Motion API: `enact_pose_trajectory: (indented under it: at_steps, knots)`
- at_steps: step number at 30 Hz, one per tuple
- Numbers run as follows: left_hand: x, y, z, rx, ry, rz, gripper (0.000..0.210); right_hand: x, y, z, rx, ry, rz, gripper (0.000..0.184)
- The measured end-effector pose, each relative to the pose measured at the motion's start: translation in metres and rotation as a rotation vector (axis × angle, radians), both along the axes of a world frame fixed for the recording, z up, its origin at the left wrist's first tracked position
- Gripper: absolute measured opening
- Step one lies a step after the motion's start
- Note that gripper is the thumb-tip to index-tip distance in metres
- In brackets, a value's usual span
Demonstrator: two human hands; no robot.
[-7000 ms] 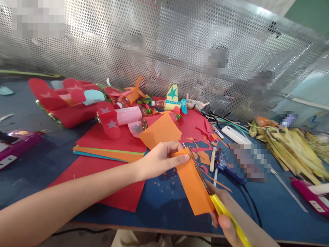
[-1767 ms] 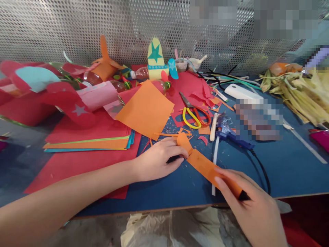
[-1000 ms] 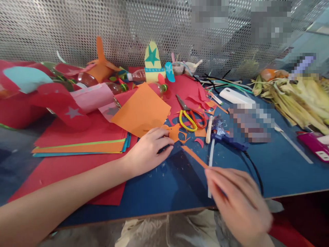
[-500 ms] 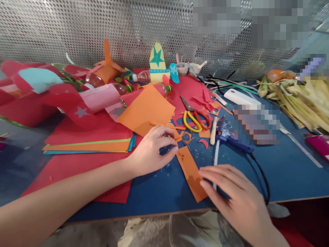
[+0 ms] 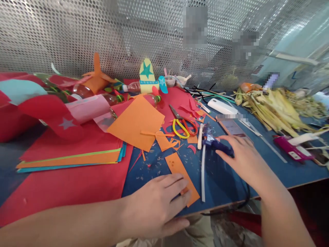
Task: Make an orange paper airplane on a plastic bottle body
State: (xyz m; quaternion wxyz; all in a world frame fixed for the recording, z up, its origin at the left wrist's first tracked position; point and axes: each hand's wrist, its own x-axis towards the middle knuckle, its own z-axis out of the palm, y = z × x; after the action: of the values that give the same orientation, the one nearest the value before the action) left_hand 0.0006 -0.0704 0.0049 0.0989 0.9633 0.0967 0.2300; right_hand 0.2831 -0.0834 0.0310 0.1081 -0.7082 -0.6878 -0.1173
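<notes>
My left hand [image 5: 167,202] lies over the lower part of an orange paper strip [image 5: 177,168], fingers stretched out and touching it or just above it. Near the strip's upper end are a few dark spots. My right hand [image 5: 244,157] is at the blue hot glue gun [image 5: 219,146], thumb and fingers apart on either side of its handle. The gun lies on the table, its nozzle end beside a pale glue stick [image 5: 200,136]. A narrow white strip [image 5: 203,175] runs from below the gun toward the table's front edge.
Yellow-and-red-handled scissors [image 5: 181,127] lie among paper scraps behind the strip. Stacked coloured paper [image 5: 72,157] and decorated bottles [image 5: 132,87] are at left and back. A phone [image 5: 231,127], a white case [image 5: 222,106], a purple power adapter [image 5: 293,147] and dried husks [image 5: 272,106] occupy the right.
My right hand has moved from the orange strip's edge up and right to the glue gun's handle. My left hand has come down onto the strip. The view has shifted right.
</notes>
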Motion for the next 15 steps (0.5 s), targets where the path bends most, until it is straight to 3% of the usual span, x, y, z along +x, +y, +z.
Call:
enact_pose_trajectory:
  at_steps: [3, 7, 15]
  knots:
    - [0.001, 0.000, -0.006, -0.026, 0.055, 0.010, 0.043, 0.014, 0.008, -0.010, -0.102, 0.018, 0.054, 0.040]
    - [0.001, 0.002, -0.005, -0.042, 0.048, 0.008, 0.041, 0.029, 0.016, -0.013, -0.172, 0.082, 0.132, 0.038]
    - [0.002, 0.003, -0.003, -0.096, 0.099, 0.015, 0.039, 0.038, 0.025, -0.014, -0.142, 0.068, 0.178, 0.035]
